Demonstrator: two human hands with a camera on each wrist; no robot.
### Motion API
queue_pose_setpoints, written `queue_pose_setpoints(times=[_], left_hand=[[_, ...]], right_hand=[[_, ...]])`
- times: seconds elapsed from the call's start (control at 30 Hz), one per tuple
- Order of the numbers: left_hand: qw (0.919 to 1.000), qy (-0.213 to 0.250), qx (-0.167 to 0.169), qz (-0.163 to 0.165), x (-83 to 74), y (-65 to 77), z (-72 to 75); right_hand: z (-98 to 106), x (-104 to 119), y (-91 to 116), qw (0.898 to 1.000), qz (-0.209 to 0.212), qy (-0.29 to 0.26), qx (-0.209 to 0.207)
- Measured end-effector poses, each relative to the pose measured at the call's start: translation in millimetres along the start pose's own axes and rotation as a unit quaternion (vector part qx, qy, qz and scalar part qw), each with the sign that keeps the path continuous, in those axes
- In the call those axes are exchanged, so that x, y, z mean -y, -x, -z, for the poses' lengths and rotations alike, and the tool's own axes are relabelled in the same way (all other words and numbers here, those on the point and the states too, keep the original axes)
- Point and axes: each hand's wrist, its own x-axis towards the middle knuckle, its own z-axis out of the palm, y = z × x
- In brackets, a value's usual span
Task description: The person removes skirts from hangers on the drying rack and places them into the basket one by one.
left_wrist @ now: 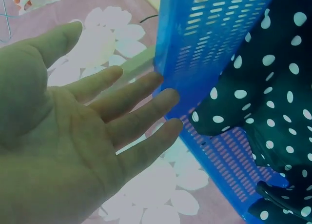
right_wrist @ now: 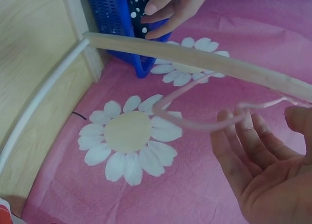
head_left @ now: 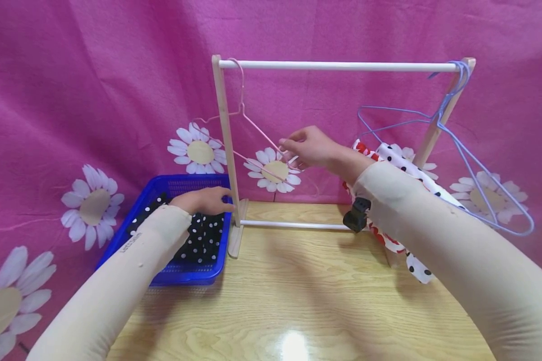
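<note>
Where the clear-cornered arm of one pink wire clothes hanger [right_wrist: 195,125] comes down toward the middle of the rack, the right hand [head_left: 311,148] is at it, fingers loosely bent and thumb apart; the wire crosses the fingertips, but whether they truly touch I can't tell. That hanger hooks over the left end of a white upper rod [head_left: 316,65].

Over by the left wooden upright [head_left: 227,145], the left hand [head_left: 205,200] hovers above the edge of a blue perforated plastic basket [head_left: 189,278], its fingers spread and holding nothing. Black cloth with white dots [head_left: 200,245] fills the basket, partly covered by the left forearm, so I can't count the pieces.

I count two uprights and two white rods; the lower rod [head_left: 293,225] disappears at its right end behind the right arm. At least two blue wire hangers [head_left: 444,104] bunch at the far right, too overlapped for a sure tally. Beneath them hang a red-and-white patterned cloth [head_left: 387,240] and a white cloth with black dots [head_left: 418,271], both largely masked by the sleeve. Six white daisies show on the pink backdrop [head_left: 131,50], the lowest left one cut off by the edge of view.
</note>
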Motion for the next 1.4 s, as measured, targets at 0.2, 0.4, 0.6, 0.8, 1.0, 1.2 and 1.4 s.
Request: queue_pose_setpoints(times=[0.2,0.4,0.6,0.8,1.0,1.2,1.4], left_hand=[[0.9999,-0.001,-0.01,-0.006,-6.2,1.1,-1.0],[0.9996,0.012,-0.025,-0.009,-11.1,2.9,0.2],[0.9985,0.023,-0.043,-0.025,-17.0,5.2,0.5],[0.9972,0.044,-0.045,-0.038,-24.1,9.8,1.0],[0.9969,0.061,-0.036,-0.036,-31.6,12.4,-2.3],[0.9963,0.06,-0.039,-0.048,-39.1,13.7,-5.6],[0.996,0.065,-0.037,-0.048,-44.9,16.0,-8.0]], right_hand=[[7.1,-6.9,0.2,1.0,-0.005,0.02,-0.016],[12.7,-11.2,2.0,1.0,-0.007,0.016,-0.023],[17.2,-16.7,4.5,1.0,-0.01,0.005,-0.029],[18.1,-19.9,9.6,0.999,-0.001,0.009,-0.043],[19.5,-23.7,19.2,0.997,0.0,0.049,-0.059],[20.4,-30.4,27.0,0.994,-0.001,0.089,-0.063],[20.6,-35.7,32.2,0.993,0.005,0.099,-0.068]])
